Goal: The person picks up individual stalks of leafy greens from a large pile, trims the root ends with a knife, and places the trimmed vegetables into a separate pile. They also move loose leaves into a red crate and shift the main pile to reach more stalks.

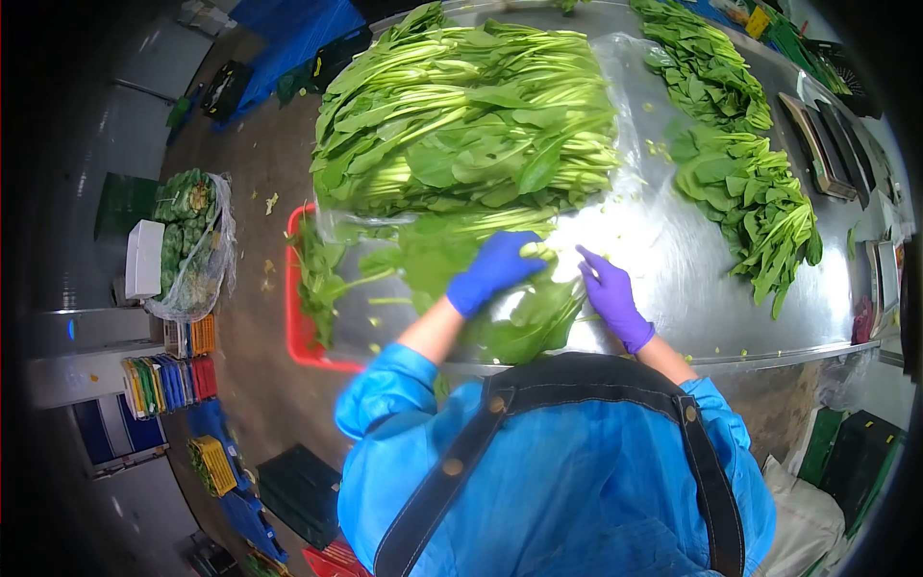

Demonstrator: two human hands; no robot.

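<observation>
My left hand (pixel 495 272), in a blue glove, is closed around leafy greens (pixel 433 264). Their pale cut stem ends (pixel 538 251) stick out past the fingers toward the right, and the leaves are blurred. Just to the right is my right hand (pixel 615 300), in a purple glove, its thumb and forefinger extended and apart near those stems. A large loose leaf (pixel 534 322) hangs below and between both hands, close to the table edge. Beyond the hands, a big pile of leafy greens (pixel 471 115) lies on clear plastic on the metal table (pixel 663 250).
A red crate (pixel 300 332) with loose leaves stands at the table's left end. Rows of greens (pixel 745 188) lie along the right side, near stacked dark trays (pixel 836 144). On the floor at left sits a plastic-wrapped load of vegetables (pixel 187 240). Stem scraps dot the table.
</observation>
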